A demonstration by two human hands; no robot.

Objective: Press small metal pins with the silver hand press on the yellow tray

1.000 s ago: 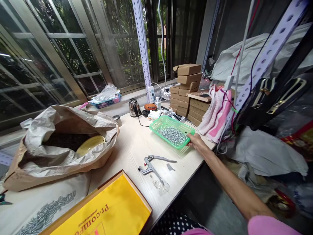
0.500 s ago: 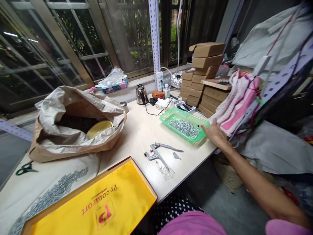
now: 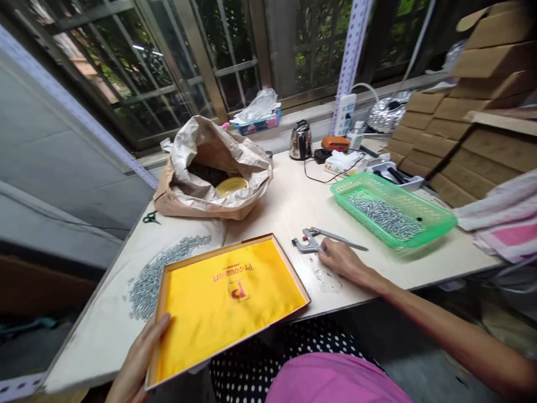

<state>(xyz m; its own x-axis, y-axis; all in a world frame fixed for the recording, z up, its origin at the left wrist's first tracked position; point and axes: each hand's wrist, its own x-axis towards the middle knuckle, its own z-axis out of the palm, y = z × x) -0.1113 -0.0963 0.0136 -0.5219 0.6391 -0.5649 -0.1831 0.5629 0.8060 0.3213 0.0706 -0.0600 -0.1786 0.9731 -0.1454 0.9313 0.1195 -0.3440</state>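
My left hand (image 3: 140, 352) grips the left rim of a shallow cardboard tray (image 3: 291, 267), its thumb over the edge. A yellow cloth (image 3: 201, 313) with red printing lies flat inside the tray. To the right, my right hand (image 3: 342, 258) is closed round one handle of the grey snap pliers (image 3: 308, 243), whose other handle sticks out beyond my fingers. Small clear pieces (image 3: 327, 280) lie on the table just below that hand. Further right stands a green plastic basket (image 3: 403, 242) holding many small metal screw-like pieces (image 3: 381, 215).
A pile of similar metal pieces (image 3: 157, 274) lies on white cloth at the left. Behind it are scissors (image 3: 151, 218) and a large paper sack (image 3: 201, 211) with a yellow bowl (image 3: 232, 187). A kettle (image 3: 301, 140), tissue pack (image 3: 344, 162) and stacked cardboard boxes (image 3: 436, 123) stand at the back.
My right hand has left the green basket's right end, moved left and closed on the pliers. My left hand has come into view on the tray. The view has turned left.
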